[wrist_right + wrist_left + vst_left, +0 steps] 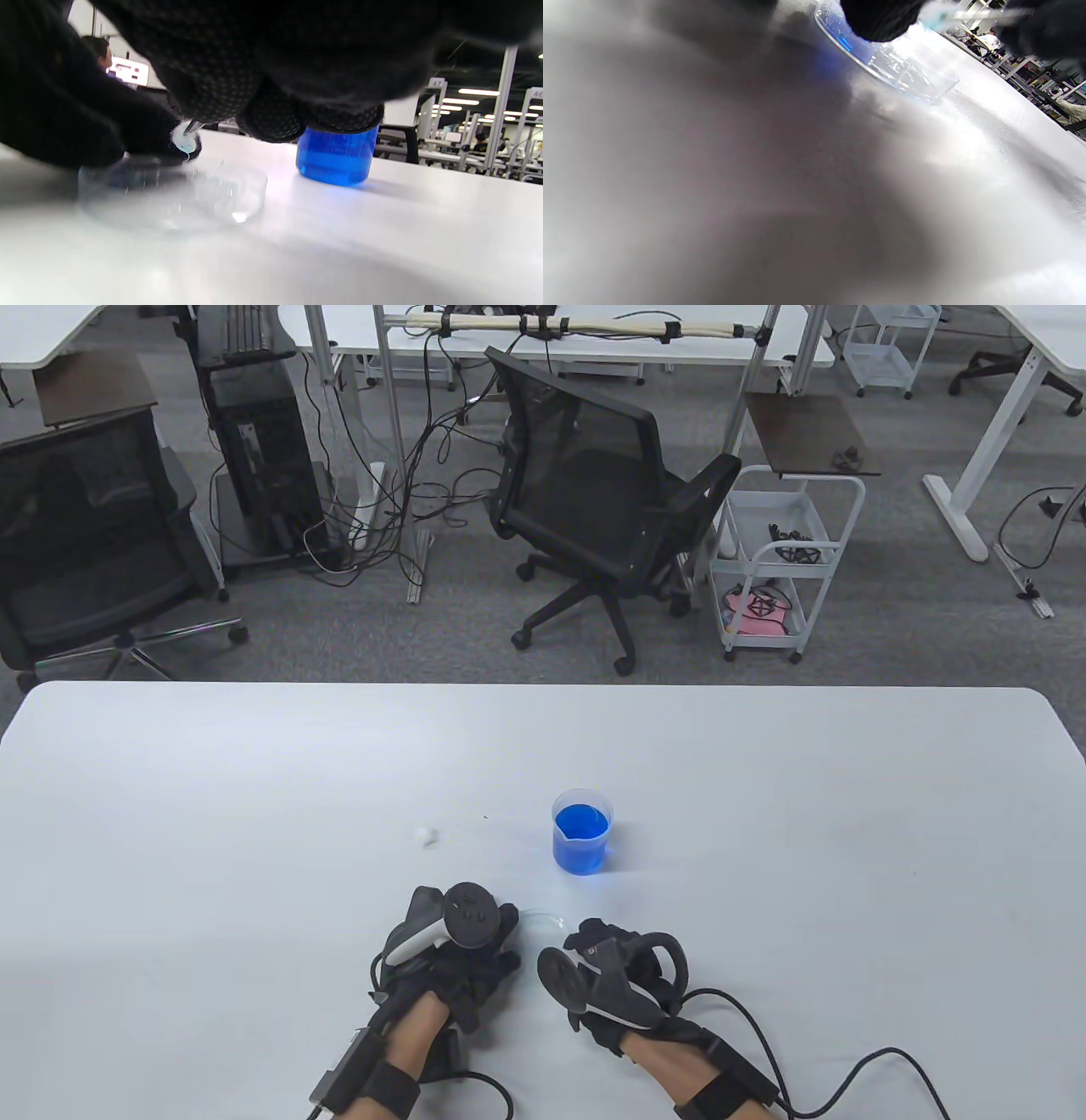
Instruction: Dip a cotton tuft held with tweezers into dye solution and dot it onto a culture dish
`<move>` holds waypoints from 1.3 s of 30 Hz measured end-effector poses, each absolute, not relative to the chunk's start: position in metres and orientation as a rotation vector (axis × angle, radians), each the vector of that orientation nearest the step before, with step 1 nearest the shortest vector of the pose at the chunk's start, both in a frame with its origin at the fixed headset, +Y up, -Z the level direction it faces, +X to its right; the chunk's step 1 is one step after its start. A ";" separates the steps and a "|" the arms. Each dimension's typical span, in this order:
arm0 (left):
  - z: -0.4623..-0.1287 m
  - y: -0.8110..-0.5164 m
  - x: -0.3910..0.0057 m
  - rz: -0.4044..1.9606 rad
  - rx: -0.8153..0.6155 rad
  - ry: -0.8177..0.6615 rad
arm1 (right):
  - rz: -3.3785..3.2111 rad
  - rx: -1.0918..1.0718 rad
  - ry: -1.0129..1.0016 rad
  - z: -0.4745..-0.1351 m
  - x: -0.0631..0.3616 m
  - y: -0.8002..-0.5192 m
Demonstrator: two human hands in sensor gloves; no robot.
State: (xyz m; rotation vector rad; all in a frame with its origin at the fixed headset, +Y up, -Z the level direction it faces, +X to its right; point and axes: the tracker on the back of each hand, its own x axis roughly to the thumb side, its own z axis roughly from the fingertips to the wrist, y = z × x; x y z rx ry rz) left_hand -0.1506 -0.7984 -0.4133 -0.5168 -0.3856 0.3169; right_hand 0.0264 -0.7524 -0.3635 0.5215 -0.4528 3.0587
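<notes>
A clear culture dish lies on the white table between my hands. My left hand rests at its left rim, with fingertips touching it. My right hand pinches metal tweezers that hold a pale blue cotton tuft. The tuft hangs just above the dish, near its left side, and also shows in the left wrist view over the dish. A beaker of blue dye stands upright behind the dish, and shows in the right wrist view.
A small loose white cotton tuft lies on the table left of the beaker. Cables trail from both wrists off the near edge. Office chairs and a cart stand on the floor beyond the far edge.
</notes>
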 end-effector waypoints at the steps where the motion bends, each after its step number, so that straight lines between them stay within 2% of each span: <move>1: -0.413 -0.798 -0.151 0.317 -0.517 -0.386 | 3.053 0.520 -0.459 -0.364 0.026 -0.751; 14: -0.413 -0.799 -0.149 0.315 -0.517 -0.388 | 3.138 0.566 -0.350 -0.373 0.014 -0.775; 24: -0.412 -0.799 -0.149 0.321 -0.518 -0.391 | 3.078 0.463 -0.460 -0.377 0.025 -0.751; 32: -0.412 -0.799 -0.148 0.316 -0.517 -0.389 | 3.153 0.496 -0.390 -0.380 0.022 -0.770; 39: -0.412 -0.799 -0.149 0.318 -0.518 -0.389 | 3.157 0.490 -0.393 -0.382 0.023 -0.770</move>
